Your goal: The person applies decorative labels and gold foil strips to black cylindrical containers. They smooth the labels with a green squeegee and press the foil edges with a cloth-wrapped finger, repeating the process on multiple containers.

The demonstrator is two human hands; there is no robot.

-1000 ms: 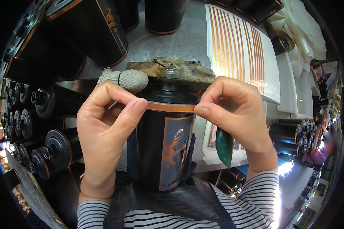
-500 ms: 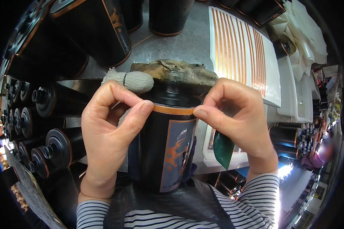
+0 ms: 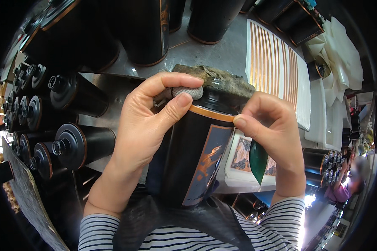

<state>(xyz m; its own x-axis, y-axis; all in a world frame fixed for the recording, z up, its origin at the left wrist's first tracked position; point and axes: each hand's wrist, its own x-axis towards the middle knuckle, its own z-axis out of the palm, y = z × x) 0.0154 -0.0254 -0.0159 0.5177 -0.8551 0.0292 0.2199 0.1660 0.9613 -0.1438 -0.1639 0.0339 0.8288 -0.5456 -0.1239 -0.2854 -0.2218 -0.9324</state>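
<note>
A black bottle [image 3: 184,154] with a copper-and-grey picture panel [image 3: 209,165] stands tilted before me, its neck against a worn cloth pad [image 3: 232,81]. A copper-coloured strip [image 3: 211,113] lies along its shoulder edge. My right hand [image 3: 276,125] pinches the strip's right end between thumb and forefinger. Below those fingers hangs a green pointed blade [image 3: 259,163]; its upper part is hidden. My left hand [image 3: 148,113] has thumb and forefinger apart, the thumb by the strip's left end. Its forefinger reaches over a grey knitted, rounded piece [image 3: 186,92] beside the neck.
Several black bottles stand on the metal table [image 3: 188,54] at the back. More bottles [image 3: 77,144] lie stacked at the left. A sheet of copper strips [image 3: 276,62] lies at the right, near a white tray [image 3: 318,117]. A person in purple [image 3: 339,190] is at the far right.
My left hand has released the strip's left end and opened, its forefinger now over the knitted piece. Bottle and hands appear farther right; the right hand still pinches the strip.
</note>
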